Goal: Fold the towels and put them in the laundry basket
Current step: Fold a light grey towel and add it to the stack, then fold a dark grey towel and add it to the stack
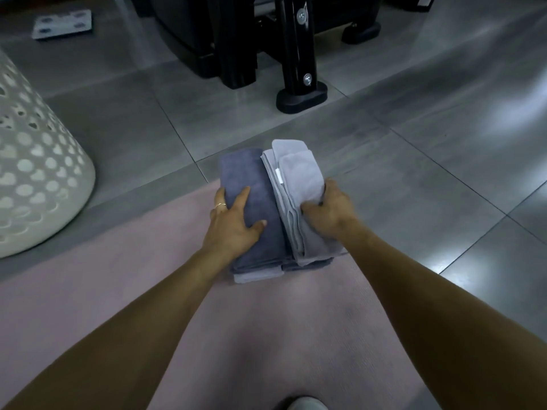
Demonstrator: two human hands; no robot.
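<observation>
A stack of folded towels sits at the far end of a pink mat (148, 291) on the floor. On top lie a dark grey towel (245, 176) on the left and a light grey towel (296, 176) on the right. My left hand (233, 223) grips the left side of the stack, thumb on top of the dark towel. My right hand (331, 211) grips the right side, thumb pressed into the light grey towel. More folded layers show beneath at the near edge. The white perforated laundry basket (35, 161) stands on the floor to the left, apart from the stack.
Grey floor tiles (414, 179) surround the mat. Black furniture legs and a base (299, 84) stand just beyond the towels. A flat white scale (62, 23) lies at the far left. A pale shoe tip (307, 403) shows at the bottom edge.
</observation>
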